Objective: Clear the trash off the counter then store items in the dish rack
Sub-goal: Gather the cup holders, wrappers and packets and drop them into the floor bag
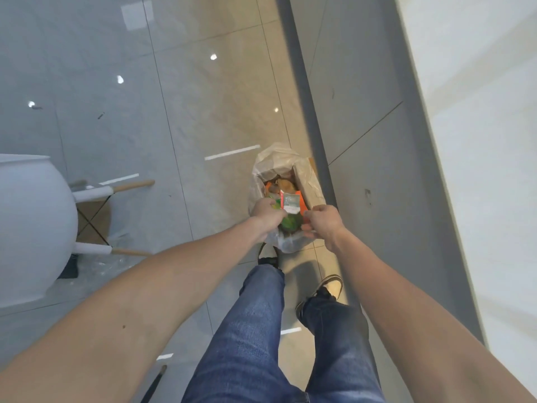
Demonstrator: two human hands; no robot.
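Both hands reach over the clear plastic-lined cardboard trash box (pixel 286 181) on the tiled floor (pixel 203 97), left hand (pixel 266 212) clutching green wrapper trash (pixel 289 222), right hand (pixel 322 221) pinching the liner; release only once well inside the rim.

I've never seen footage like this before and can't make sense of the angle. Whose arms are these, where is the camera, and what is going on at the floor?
There is no machine here. A person wears one wide-angle camera on the head, looking down, so you see their own two bare arms, jeans and shoes.

On the tiled floor, beside the grey cabinet front, stands a trash bin lined with a clear plastic bag and already holding rubbish. Both hands reach over it. The left hand has its grip closed on some trash, a green wrapper among it. The right hand pinches something at the bag's near edge; what exactly is too blurred to tell. A small carton shows between the hands.

A white chair is at the left.
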